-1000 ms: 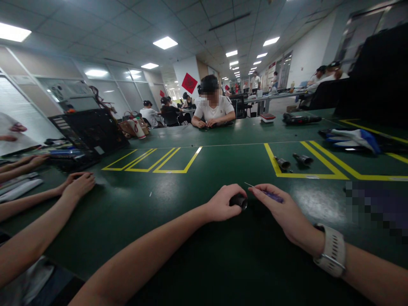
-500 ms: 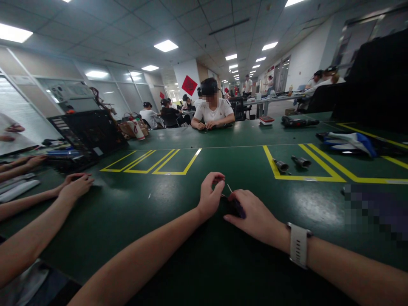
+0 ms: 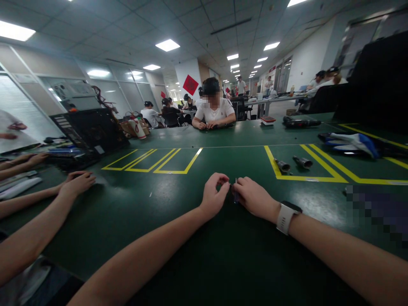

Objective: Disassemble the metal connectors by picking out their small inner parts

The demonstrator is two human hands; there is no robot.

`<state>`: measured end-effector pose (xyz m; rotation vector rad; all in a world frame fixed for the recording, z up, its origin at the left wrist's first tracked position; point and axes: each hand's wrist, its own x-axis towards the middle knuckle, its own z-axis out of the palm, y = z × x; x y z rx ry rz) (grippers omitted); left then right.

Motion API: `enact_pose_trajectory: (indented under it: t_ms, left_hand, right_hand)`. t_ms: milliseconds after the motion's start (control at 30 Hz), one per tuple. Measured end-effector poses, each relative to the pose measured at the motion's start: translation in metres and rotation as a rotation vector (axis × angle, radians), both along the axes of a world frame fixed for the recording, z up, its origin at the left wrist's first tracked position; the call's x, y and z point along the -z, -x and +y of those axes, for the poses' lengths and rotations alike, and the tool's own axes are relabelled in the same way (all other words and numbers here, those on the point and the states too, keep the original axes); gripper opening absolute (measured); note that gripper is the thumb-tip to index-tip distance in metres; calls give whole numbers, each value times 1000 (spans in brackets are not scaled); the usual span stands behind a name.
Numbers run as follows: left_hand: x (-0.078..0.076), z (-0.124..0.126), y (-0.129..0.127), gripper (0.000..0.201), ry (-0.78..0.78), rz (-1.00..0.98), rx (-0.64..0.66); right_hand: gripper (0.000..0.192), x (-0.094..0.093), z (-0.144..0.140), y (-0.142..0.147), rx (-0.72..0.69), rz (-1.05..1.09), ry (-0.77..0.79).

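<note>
My left hand (image 3: 214, 194) and my right hand (image 3: 253, 196) meet at the middle of the green table (image 3: 178, 221). Between them sits a small dark part (image 3: 230, 190), mostly hidden by my fingers. My left hand pinches it from the left. My right hand holds a small purple-handled tool (image 3: 235, 192) upright against it, its thin metal tip pointing up. A white watch is on my right wrist.
Two small black cylinders (image 3: 282, 165) (image 3: 302, 161) lie in a yellow-taped box at right. A co-worker's hand (image 3: 78, 183) rests on the table at left, beside a black open case (image 3: 91, 134). A person sits across the table. A blue-white object (image 3: 350, 142) lies far right.
My hands moved away from me and closer together. My right hand turned the purple tool from lying flat to upright against the dark part that my left hand holds.
</note>
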<state>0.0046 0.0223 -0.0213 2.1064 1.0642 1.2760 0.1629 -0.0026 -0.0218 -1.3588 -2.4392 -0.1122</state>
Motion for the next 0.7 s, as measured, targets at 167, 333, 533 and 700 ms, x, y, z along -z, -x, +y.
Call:
enact_pose_trajectory:
  t_ms: [167,333,533,700]
  left_hand:
    - [-4,-3,0,10,24,63,6]
    - [-8,-5,2,10,50,111,12]
    - [-5,-4,3,11,65,123,49]
    - [-4,-3,4,12,64,124,57]
  right_hand:
    - [17,-1,28,-22,109,-33,-9]
    - [18,2,55,-46,220,-79,-2]
    - [27,4,72,-72,330,-130,5]
    - [27,7,79,-85,387,-150,17]
